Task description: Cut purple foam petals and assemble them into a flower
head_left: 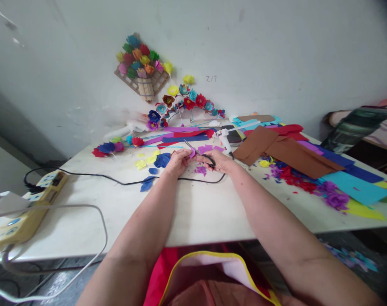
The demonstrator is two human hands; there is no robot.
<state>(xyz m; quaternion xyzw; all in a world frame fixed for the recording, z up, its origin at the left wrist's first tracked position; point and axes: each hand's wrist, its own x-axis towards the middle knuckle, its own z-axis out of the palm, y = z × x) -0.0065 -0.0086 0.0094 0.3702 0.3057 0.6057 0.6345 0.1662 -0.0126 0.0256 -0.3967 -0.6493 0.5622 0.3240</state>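
Observation:
Between the fingers of my left hand [179, 162] is a small piece of purple paper [192, 153]. My right hand [219, 160] grips a pair of scissors with black handles [209, 160], its blades pointing up and left beside that paper. More purple paper pieces [209, 148] lie just behind my hands, and a purple scrap [200, 170] rests below them. Dark blue paper petals [163, 160] and yellow paper petals [152, 157] are spread left of my left hand. A white glue gun [224, 139] sits behind my right hand.
A black cord [123, 183] crosses the white table [209, 212] under my wrists to a yellow power strip [37, 208]. Brown paper sheets [295, 157] and colourful scraps [295, 178] cover the right side. Finished paper flowers [189, 103] stand at the back against the wall.

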